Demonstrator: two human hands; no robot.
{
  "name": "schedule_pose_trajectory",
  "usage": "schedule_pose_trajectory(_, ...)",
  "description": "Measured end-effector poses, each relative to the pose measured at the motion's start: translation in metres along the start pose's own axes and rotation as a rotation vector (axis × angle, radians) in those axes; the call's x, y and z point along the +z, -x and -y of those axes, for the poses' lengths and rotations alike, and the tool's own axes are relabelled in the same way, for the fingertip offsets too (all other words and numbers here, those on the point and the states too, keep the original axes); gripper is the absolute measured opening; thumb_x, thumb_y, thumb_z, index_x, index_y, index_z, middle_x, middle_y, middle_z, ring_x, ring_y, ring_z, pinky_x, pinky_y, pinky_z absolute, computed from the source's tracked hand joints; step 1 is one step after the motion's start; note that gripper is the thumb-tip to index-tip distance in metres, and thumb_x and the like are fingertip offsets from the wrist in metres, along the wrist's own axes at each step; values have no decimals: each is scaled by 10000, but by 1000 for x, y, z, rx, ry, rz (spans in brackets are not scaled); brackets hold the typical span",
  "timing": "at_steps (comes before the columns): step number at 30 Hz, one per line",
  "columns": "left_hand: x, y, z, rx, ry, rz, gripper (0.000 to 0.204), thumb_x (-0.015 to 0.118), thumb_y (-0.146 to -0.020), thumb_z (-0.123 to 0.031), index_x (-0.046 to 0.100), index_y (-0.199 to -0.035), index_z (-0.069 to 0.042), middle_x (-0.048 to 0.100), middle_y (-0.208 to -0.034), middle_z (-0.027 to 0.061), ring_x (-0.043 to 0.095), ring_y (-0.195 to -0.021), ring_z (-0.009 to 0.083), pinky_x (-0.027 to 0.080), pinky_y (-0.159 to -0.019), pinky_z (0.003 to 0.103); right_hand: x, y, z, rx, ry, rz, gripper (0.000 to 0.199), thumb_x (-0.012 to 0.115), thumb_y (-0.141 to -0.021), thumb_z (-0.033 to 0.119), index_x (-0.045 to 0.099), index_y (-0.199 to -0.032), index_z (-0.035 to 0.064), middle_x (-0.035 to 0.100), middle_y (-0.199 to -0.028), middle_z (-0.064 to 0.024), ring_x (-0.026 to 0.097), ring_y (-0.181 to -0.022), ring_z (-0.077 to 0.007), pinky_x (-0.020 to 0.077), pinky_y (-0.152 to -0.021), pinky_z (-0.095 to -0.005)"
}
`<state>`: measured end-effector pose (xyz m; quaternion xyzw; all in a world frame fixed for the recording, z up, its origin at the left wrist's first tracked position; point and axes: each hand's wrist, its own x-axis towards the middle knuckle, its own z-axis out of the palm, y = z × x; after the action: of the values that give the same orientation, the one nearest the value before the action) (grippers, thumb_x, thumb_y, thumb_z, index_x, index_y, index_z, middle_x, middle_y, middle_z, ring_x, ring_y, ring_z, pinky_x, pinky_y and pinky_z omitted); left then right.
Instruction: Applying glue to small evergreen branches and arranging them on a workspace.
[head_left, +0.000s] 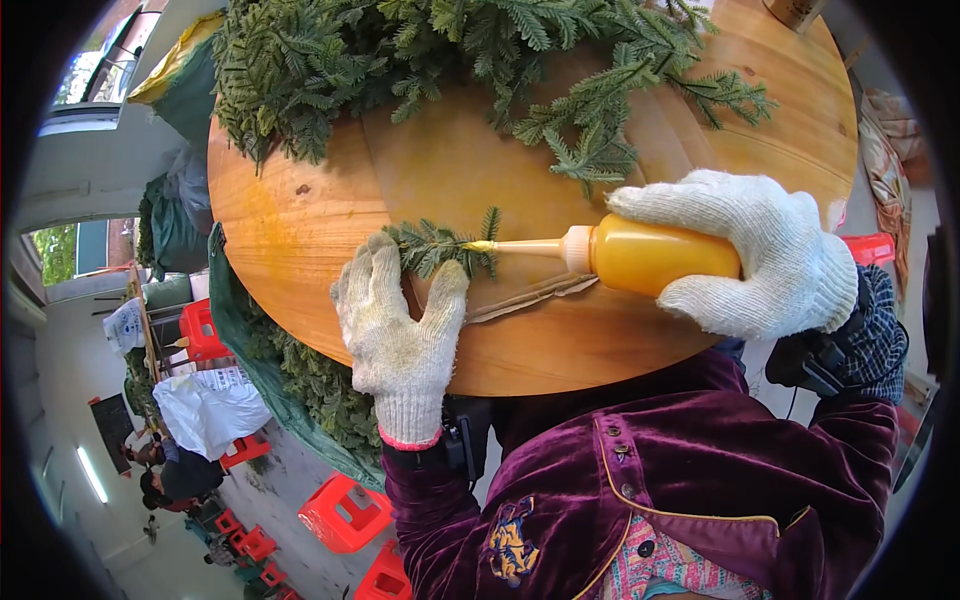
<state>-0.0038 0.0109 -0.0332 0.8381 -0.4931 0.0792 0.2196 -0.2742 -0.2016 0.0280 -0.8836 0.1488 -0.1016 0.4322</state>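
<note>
My right hand (775, 250), in a white knit glove, is wrapped round a squeeze bottle (660, 255) filled with something yellow. The bottle lies nearly level, its long nozzle pointing left. Its yellow-smeared tip touches a short evergreen sprig (432, 246) on the round wooden table (290, 250). Gloved as well and stained on the fingers, my left hand (400, 335) holds the sprig between its fingertips and thumb at the table's surface. The underside of the sprig is hidden.
A big heap of evergreen branches (400, 60) covers the far side of the table. By its left edge, a green sack (290, 390) holds more greenery. Red stools (345, 512) stand on the floor at left, near a white sack (210, 408). Another person (185, 475) is farther off.
</note>
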Motion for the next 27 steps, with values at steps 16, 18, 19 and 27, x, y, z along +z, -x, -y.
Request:
schedule_pose_trajectory(16,-4,1,-4,-93,8,56,671,866,-848,-291,645,-1327,125,659,-1376,283,572,-1327,436,457,-1140,500,1,7,-8,55,9,-13,690,829,-784,245,660,-1416,27,738,-1076,-180,733,-944,-331,570,-874,-390)
schedule_pose_trajectory(18,-4,0,-5,-89,-5,61,673,865,-850,-290,644,-1327,130,657,-1377,286,572,-1327,437,455,-1142,499,2,8,-8,54,1,-19,688,827,-780,237,662,-1416,33,738,-1071,-177,732,-928,-325,570,-861,-387)
schedule_pose_trajectory(19,-4,0,-5,-100,-8,61,674,864,-851,-290,643,-1326,132,656,-1378,288,572,-1328,438,455,-1142,499,3,8,-9,51,6,-23,687,825,-779,230,663,-1417,36,738,-1067,-175,732,-921,-322,570,-853,-384)
schedule_pose_trajectory(27,-5,0,-7,-85,9,63,660,865,-856,-269,641,-1330,132,657,-1379,283,567,-1338,431,456,-1141,495,-4,1,-15,-99,55,-32,677,815,-779,188,662,-1423,47,732,-1030,-168,728,-884,-303,571,-807,-371)
